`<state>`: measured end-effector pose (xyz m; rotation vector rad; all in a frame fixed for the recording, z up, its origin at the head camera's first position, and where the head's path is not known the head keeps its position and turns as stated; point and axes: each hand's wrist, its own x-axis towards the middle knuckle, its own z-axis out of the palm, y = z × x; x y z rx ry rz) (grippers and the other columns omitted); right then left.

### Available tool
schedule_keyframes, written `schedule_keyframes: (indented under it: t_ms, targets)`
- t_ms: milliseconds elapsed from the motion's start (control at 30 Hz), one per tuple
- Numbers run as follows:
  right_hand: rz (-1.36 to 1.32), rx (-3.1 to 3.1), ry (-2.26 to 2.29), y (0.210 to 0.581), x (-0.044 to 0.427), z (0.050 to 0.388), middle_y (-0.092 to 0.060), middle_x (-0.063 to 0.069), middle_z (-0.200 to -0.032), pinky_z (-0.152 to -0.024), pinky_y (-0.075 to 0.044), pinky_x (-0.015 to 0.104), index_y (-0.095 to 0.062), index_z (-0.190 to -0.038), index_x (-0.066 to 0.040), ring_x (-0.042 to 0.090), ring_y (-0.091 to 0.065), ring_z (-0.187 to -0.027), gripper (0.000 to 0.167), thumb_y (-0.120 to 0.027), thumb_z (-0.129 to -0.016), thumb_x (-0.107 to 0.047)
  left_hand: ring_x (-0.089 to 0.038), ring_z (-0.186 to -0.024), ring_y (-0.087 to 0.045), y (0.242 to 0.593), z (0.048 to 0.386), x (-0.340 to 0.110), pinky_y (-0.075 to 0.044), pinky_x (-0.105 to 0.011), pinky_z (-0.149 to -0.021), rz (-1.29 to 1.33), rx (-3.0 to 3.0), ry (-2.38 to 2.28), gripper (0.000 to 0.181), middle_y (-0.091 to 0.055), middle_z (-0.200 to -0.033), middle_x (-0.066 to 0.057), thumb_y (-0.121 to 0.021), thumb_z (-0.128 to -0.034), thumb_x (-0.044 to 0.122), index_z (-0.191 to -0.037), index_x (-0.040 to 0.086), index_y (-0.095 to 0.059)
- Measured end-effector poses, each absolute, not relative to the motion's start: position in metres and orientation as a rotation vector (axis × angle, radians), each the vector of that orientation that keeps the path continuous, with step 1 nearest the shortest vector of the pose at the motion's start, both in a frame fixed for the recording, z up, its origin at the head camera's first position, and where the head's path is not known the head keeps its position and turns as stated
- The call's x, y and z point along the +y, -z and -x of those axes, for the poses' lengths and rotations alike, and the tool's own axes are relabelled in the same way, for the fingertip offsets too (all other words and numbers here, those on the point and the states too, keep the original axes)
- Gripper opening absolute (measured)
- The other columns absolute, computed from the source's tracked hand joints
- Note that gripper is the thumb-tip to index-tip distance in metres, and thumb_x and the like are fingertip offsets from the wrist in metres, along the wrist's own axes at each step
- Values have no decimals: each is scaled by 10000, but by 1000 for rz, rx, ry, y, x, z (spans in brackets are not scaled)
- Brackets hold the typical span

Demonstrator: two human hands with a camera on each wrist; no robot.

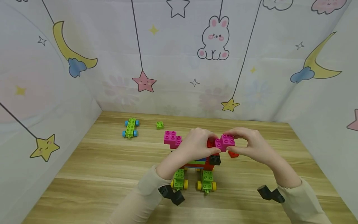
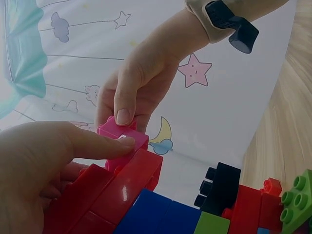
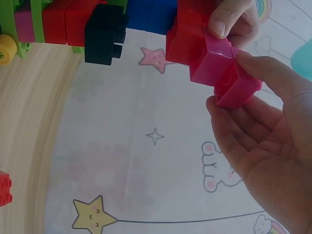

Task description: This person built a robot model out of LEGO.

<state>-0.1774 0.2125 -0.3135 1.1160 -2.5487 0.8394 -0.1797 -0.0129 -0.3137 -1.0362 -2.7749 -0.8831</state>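
A toy model of stacked building bricks stands on two green wheeled bases with yellow wheels. At its right end, two joined pink bricks stick out beside red bricks. My left hand pinches the inner pink brick, thumb on its face; its other fingers are partly hidden behind the red bricks. My right hand grips the outer pink brick between thumb and fingers. More pink bricks project from the model's left end. A black brick sits below the hands.
A green wheeled base with blue wheels lies at the back left, near a small green brick. One loose red brick lies on the wooden table behind the right hand. Printed cloth walls enclose the table.
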Motion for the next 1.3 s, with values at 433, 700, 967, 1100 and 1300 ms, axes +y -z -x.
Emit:
schedule_keyframes:
  t_ms: [433,700,967,1100,1300]
  targets:
    - [-1107,-2468,-993,319,219,180,-701,137,-1114,-926,-442,80,-666,-1166,6,-27,-594,-1032,451,-792,-738,70,-73,-654,-549,314,180,-13,-429,-143,-586,1035,-2788,889,375,-733,-845,-20,-757,-862,316,-1154,82,-727]
    - [-1114,-2438,-1069,324,230,182,-688,20,-1147,-930,-442,78,-652,-1180,19,-63,-572,-1075,468,-781,-736,94,-81,-692,-576,314,180,-13,-440,-140,-596,1029,-2792,895,375,-737,-863,-18,-754,-863,321,-1155,87,-727]
    - [-1048,-2469,-1121,331,242,184,-663,-56,-1176,-938,-428,60,-636,-1204,26,-92,-554,-1089,456,-763,-769,81,-92,-735,-605,314,180,-13,-447,-140,-618,1026,-2799,878,374,-745,-906,-19,-750,-866,329,-1154,90,-728]
    - [-1001,-2518,-1128,337,248,186,-607,-226,-1179,-926,-429,54,-630,-1211,31,-110,-548,-1085,420,-746,-807,49,-90,-729,-596,314,180,-13,-446,-141,-614,1020,-2805,879,376,-744,-906,-17,-751,-865,331,-1156,95,-727]
    - [-890,-2617,-1182,354,260,196,-671,109,-1193,-910,-433,51,-619,-1228,35,-130,-539,-1063,382,-718,-862,-16,-101,-755,-618,314,179,-13,-457,-139,-627,1013,-2803,878,369,-745,-913,-16,-754,-863,328,-1151,98,-730]
